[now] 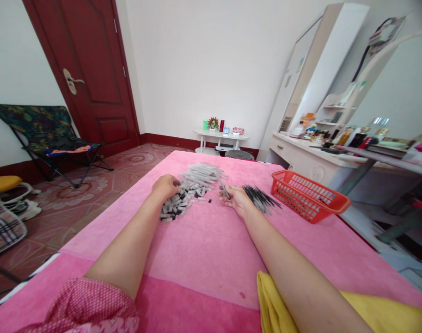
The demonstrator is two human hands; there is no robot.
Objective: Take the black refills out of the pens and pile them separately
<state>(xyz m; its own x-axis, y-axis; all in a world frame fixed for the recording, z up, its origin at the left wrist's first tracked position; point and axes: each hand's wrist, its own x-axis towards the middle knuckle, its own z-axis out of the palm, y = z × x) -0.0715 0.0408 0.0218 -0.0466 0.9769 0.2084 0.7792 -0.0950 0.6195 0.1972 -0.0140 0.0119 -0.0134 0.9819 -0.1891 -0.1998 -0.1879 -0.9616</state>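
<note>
Closest to you, your red patterned sleeve (pixel 93 296) is at bottom left, and a folded yellow cloth (pixel 275 303) lies partly under your R forearm. Both are on the pink cover (pixel 197 252) over the table.

Further up, your R hand (pixel 234 198) has a slim stick (pixel 226 190) pinched btwn thumb and fingers, pointing up and away at a slant, approx mid-table. Your L hand (pixel 166 186) is at the left edge of the heap of short pieces (pixel 178 203), black and pale grey mixed — fingers curled in, but tbh can't tell if they've got hold of anything. One black bit (pixel 210 201) sits on its own just right of that heap.

Right behind the short stuff, and touching it afaict, is the pile of pale sticks (pixel 201 174). Just right of your R hand there's a bunch of dark-ended sticks (pixel 261 198), all lying roughly the same way, w/ the red basket (pixel 309 206) near it at the table's right side.

Past the table: camo-ish folding chair (pixel 44 121) on the left, white dresser (pixel 294 159) w/ bottles on the right, low white stand (pixel 216 135) by the far wall — plus a dark red door (pixel 82 46) behind the chair.
</note>
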